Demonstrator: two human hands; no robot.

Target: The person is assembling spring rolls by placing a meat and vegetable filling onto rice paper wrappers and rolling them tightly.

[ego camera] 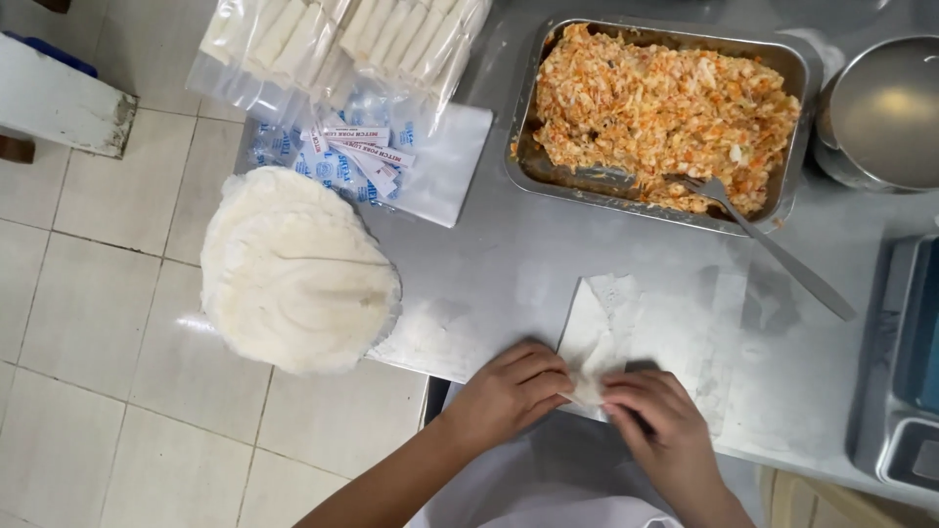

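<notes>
Fingertips of our left hand [509,393] and right hand [657,422] pinch the near corner of the wrapper [626,328], which lies flat on the table [509,264] below the tray [792,68].

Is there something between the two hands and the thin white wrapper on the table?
No. The left hand and right hand already touch the wrapper at its near corner; nothing lies between them.
</notes>
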